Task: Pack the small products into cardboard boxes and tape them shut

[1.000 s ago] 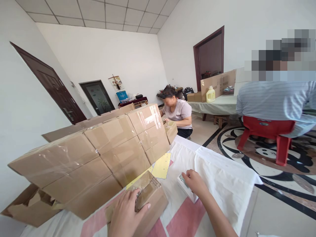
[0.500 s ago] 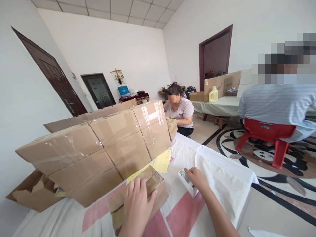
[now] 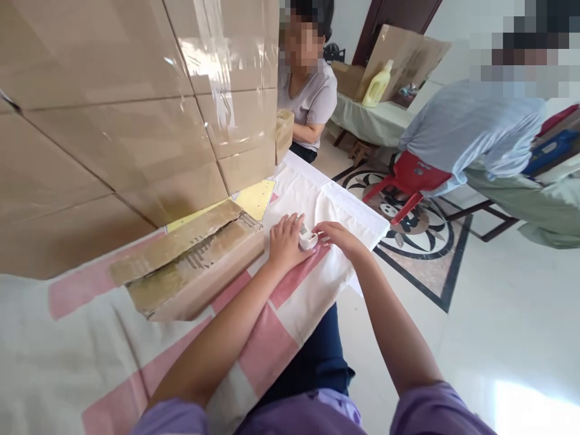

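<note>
A small white box [image 3: 308, 240] with a greyish patch on top lies on the cloth-covered table, between my two hands. My left hand [image 3: 286, 243] wraps its left side, fingers over the far edge and thumb along the near edge. From the right, my right hand [image 3: 339, 237] has its bent fingers against the box's other side, thumb underneath. Left of my hands sits a long brown carton [image 3: 212, 254], its top flaps not fully meeting and a dark gap between them. Neither hand touches that carton.
Tall taped cartons [image 3: 136, 133] stack along the table's far left. A patterned tablecloth [image 3: 267, 344] covers the table. One co-worker [image 3: 312, 96] crouches beyond with a carton [image 3: 284, 130]; another person sits on a red chair [image 3: 417, 175] at right. A yellow jug [image 3: 378, 84] stands behind.
My view has tipped down and moved closer to the table. My left hand has left the brown carton and come to the white box, which my right hand held before.
</note>
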Tool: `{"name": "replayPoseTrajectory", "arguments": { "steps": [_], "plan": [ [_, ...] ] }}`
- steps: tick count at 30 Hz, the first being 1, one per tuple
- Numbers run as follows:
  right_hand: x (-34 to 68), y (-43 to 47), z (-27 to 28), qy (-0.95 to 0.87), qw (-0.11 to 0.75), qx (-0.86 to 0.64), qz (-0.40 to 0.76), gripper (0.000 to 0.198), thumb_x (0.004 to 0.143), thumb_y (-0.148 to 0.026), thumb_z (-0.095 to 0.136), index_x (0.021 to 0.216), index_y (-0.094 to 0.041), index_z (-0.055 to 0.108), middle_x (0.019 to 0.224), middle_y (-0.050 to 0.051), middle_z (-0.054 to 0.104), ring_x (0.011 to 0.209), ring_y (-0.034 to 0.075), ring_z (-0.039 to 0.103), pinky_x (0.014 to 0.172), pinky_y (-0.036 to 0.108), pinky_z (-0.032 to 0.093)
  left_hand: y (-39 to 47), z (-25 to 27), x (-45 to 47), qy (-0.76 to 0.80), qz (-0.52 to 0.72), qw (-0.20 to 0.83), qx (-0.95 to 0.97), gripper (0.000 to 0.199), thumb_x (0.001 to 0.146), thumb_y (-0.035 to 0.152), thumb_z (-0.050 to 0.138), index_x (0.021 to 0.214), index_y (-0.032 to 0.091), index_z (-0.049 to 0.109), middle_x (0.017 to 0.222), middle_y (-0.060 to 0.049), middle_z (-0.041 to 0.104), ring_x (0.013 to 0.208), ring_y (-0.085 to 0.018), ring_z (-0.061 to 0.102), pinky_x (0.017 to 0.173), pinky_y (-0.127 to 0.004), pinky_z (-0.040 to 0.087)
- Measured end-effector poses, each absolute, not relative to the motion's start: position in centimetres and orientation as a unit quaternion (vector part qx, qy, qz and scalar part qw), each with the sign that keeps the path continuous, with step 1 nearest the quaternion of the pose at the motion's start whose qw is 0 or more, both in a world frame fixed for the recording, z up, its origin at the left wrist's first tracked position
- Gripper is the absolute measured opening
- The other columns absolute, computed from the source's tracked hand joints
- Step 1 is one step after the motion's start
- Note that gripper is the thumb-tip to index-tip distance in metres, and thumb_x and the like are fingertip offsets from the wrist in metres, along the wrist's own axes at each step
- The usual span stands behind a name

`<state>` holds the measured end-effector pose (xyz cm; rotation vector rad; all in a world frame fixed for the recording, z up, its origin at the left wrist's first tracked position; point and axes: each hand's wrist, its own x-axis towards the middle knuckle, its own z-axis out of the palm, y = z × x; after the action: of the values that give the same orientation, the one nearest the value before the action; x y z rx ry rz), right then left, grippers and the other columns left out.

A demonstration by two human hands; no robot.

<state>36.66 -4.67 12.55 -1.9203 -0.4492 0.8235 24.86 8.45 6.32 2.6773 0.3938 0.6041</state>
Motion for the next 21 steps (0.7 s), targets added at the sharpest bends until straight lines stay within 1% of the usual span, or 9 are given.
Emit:
{"name": "replayPoseTrajectory", "arguments": {
  "steps": [2,5,6,9,12,14,18,21],
  "plan": [
    [36.4,-5.0,12.8,-0.180,0.487,-0.782,0.345,0.025,0.087,-0.038,0.058,0.088,-0.017,0.072,0.086,0.006,0.068,0.081,0.016,0.063,0.067,0.023,0.048,8.7,6.3,24.7,0.144,0.218,0.190,0.946,0.096,0.074,0.058,0.075,0.153,0.023,0.034,0.163,-0.010,0.036,0.149,-0.035,0.030,0.116,-0.051,0.033],
    [36.6,-4.7,12.8,-0.172,0.482,-0.787,0.345,0.032,0.089,-0.043,0.056,0.085,-0.016,0.071,0.086,0.007,0.068,0.079,0.016,0.061,0.067,0.023,0.048,8.6,6.3,24.8,0.166,0.221,0.204,0.939,0.096,0.071,0.059,0.077,0.151,0.024,0.038,0.166,-0.011,0.028,0.147,-0.037,0.031,0.114,-0.051,0.037],
    [36.7,-4.4,12.8,-0.172,0.477,-0.790,0.344,0.033,0.089,-0.046,0.056,0.084,-0.016,0.071,0.084,0.007,0.067,0.077,0.016,0.060,0.066,0.024,0.047,8.6,6.3,24.8,0.169,0.222,0.212,0.937,0.096,0.071,0.058,0.077,0.151,0.024,0.038,0.166,-0.010,0.028,0.146,-0.038,0.033,0.113,-0.051,0.038],
    [37.0,-3.5,12.9,-0.180,0.456,-0.804,0.336,0.037,0.084,-0.050,0.060,0.076,-0.016,0.069,0.074,0.006,0.064,0.072,0.017,0.058,0.062,0.025,0.044,8.5,6.0,24.9,0.164,0.225,0.239,0.930,0.093,0.072,0.054,0.077,0.150,0.023,0.039,0.162,-0.011,0.035,0.142,-0.037,0.037,0.114,-0.050,0.039],
    [37.0,-2.8,13.2,-0.192,0.440,-0.816,0.322,0.037,0.082,-0.051,0.059,0.071,-0.016,0.067,0.073,0.005,0.064,0.076,0.019,0.058,0.063,0.026,0.043,8.5,5.8,25.2,0.165,0.228,0.261,0.924,0.091,0.071,0.050,0.077,0.150,0.023,0.040,0.159,-0.012,0.039,0.141,-0.037,0.037,0.113,-0.052,0.039],
    [36.9,-2.5,13.3,-0.193,0.435,-0.821,0.315,0.033,0.080,-0.045,0.057,0.067,-0.017,0.067,0.075,0.005,0.064,0.076,0.019,0.058,0.065,0.027,0.044,8.5,5.9,25.3,0.165,0.224,0.274,0.921,0.092,0.069,0.047,0.078,0.149,0.023,0.041,0.159,-0.012,0.039,0.142,-0.038,0.036,0.114,-0.052,0.038],
    [36.7,-1.8,13.3,-0.191,0.435,-0.827,0.302,0.021,0.074,-0.027,0.055,0.056,-0.018,0.063,0.075,0.003,0.062,0.076,0.018,0.058,0.073,0.028,0.046,8.4,6.4,25.3,0.175,0.201,0.294,0.918,0.092,0.067,0.044,0.077,0.149,0.025,0.042,0.160,-0.011,0.038,0.144,-0.037,0.034,0.116,-0.052,0.036],
    [36.4,-1.5,13.2,-0.185,0.441,-0.826,0.299,0.017,0.070,-0.020,0.053,0.054,-0.020,0.057,0.073,0.002,0.060,0.078,0.019,0.058,0.075,0.028,0.047,8.4,6.8,25.1,0.178,0.184,0.304,0.917,0.090,0.067,0.045,0.077,0.149,0.027,0.044,0.160,-0.009,0.038,0.145,-0.036,0.033,0.117,-0.050,0.034]
  ]
}}
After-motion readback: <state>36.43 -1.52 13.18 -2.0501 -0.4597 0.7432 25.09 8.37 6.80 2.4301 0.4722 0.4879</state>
